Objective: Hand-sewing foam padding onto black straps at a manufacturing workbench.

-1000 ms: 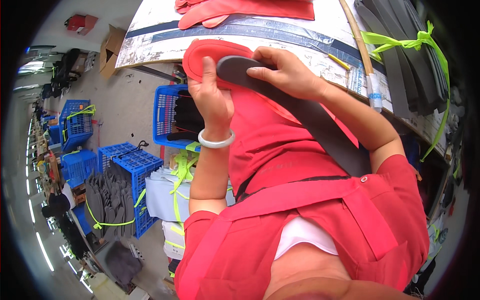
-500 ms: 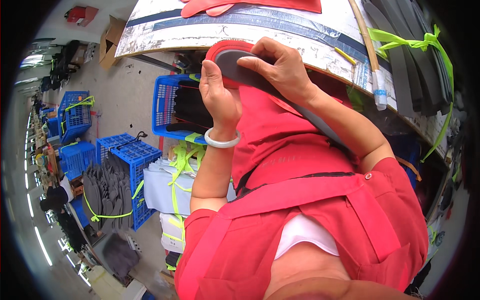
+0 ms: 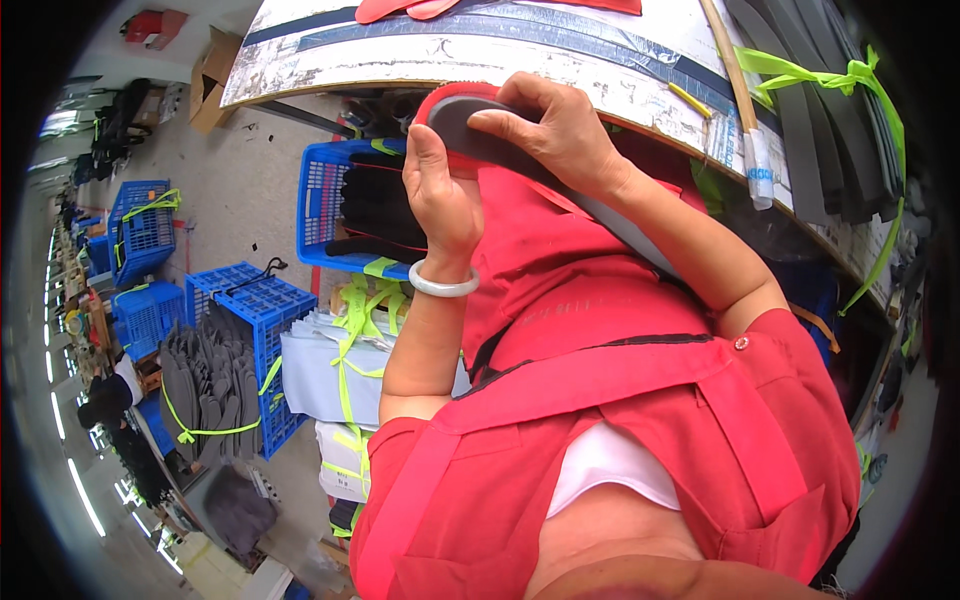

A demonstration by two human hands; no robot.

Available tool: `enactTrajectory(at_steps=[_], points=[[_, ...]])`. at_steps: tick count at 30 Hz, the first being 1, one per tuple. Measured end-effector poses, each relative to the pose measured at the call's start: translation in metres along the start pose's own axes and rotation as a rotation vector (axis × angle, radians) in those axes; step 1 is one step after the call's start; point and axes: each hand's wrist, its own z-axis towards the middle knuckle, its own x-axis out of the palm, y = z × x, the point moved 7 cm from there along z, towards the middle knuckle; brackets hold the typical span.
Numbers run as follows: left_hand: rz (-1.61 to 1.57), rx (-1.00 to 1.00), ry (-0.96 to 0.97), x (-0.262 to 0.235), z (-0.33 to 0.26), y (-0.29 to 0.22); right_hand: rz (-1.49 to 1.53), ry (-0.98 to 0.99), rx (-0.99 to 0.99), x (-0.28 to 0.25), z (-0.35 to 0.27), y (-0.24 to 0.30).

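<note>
While both hands meet just below the near edge of the worktop [image 3: 560,60], they grip a dark grey insole [image 3: 470,125] backed by a red layer [image 3: 440,97]. Left hand [image 3: 440,190] clasps the insole's rounded end from underneath, thumb up along its side, a pale bangle [image 3: 443,285] on the wrist. Right hand [image 3: 555,125] lies over the top of the insole, fingers curled down onto its grey face. From that hand the insole runs on as a long grey strip along the right forearm, away from the worktop, and its far end is lost behind the arm.

Little room lies between the insole and the worktop's edge; more open space shows to the left of the worktop, over the floor. Below the worktop's edge stands a blue crate [image 3: 345,205] with dark pieces inside. On the worktop's right part lie stacked grey sheets [image 3: 820,110] tied with green tape [image 3: 800,70], partly cut off by the picture's rim.
</note>
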Motion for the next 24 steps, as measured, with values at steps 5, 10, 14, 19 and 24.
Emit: enactTrajectory(at_steps=[5, 10, 14, 19, 24], points=[[0.009, 0.032, -0.006, 0.004, -0.001, -0.003, -0.045, 0.021, 0.043, 0.001, -0.001, 0.001], [0.044, 0.037, -0.006, 0.002, -0.006, 0.007, 0.171, 0.225, 0.2, 0.02, -0.003, -0.007], [-0.087, -0.143, 0.046, -0.009, -0.003, 0.015, 0.282, 0.169, 0.106, 0.021, -0.008, -0.01], [0.314, -0.574, 0.367, -0.047, 0.026, 0.01, -0.041, 0.339, 0.078, 0.023, -0.01, -0.007], [0.219, -0.82, 0.382, -0.062, 0.014, 0.032, 0.075, 0.303, 0.039, 0.037, -0.022, -0.026]])
